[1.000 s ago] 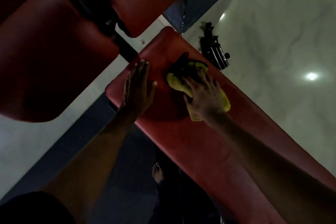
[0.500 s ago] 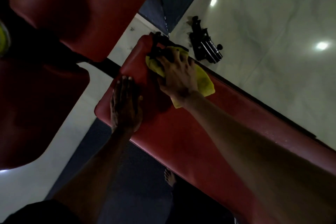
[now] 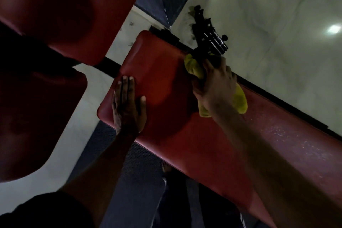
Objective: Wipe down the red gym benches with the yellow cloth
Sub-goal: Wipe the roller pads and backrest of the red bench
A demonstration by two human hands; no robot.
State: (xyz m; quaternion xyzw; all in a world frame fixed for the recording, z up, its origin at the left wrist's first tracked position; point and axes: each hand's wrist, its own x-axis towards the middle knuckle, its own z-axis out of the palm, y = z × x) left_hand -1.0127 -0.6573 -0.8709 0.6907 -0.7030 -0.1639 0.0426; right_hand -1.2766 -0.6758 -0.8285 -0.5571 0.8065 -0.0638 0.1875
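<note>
A long red gym bench [image 3: 203,140] runs from the middle of the view down to the lower right. My right hand [image 3: 215,84] grips the bunched yellow cloth [image 3: 240,98] at the bench's far edge, fingers curled over that edge; the hand covers most of the cloth. Near the bench's end my left hand [image 3: 127,105] rests flat on the pad, fingers straight and together.
Two more red pads, one at the top left [image 3: 74,9] and one at the left [image 3: 37,120], fill that side. A black metal bench fitting [image 3: 211,37] sits on the pale tiled floor [image 3: 277,33] just beyond the cloth. Dark rubber matting [image 3: 129,181] and a bare foot [image 3: 166,167] lie below the bench.
My right hand has carried the cloth from the bench's end corner rightwards along the far edge. My left hand stays flat near the end. The view has shifted.
</note>
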